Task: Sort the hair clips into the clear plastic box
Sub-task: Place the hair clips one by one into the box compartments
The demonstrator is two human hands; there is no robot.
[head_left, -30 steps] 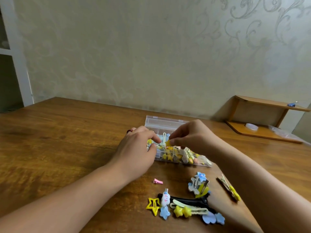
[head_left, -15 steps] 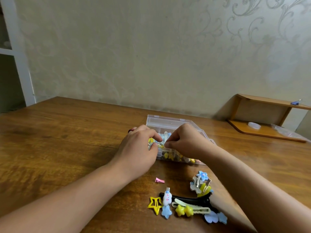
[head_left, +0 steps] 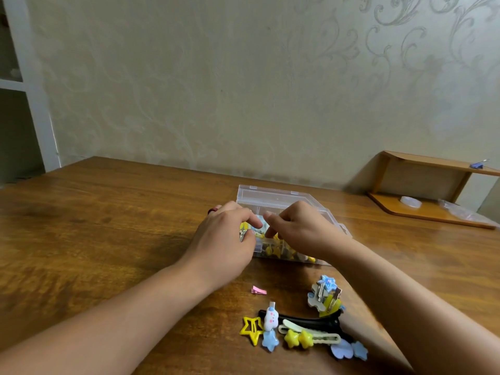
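Here, left hand [head_left: 224, 244] and right hand [head_left: 300, 228] over clear plastic box [head_left: 273, 196] — fingers curled, grip unclear, no legible writing.

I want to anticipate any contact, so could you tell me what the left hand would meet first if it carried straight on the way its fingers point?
Most likely the right hand: the left hand points its fingers rightward over the clear plastic box, whose fingertips sit just across from it, though depth is unclear.

Single head view, looking forward-down, close over table [head_left: 108, 226].
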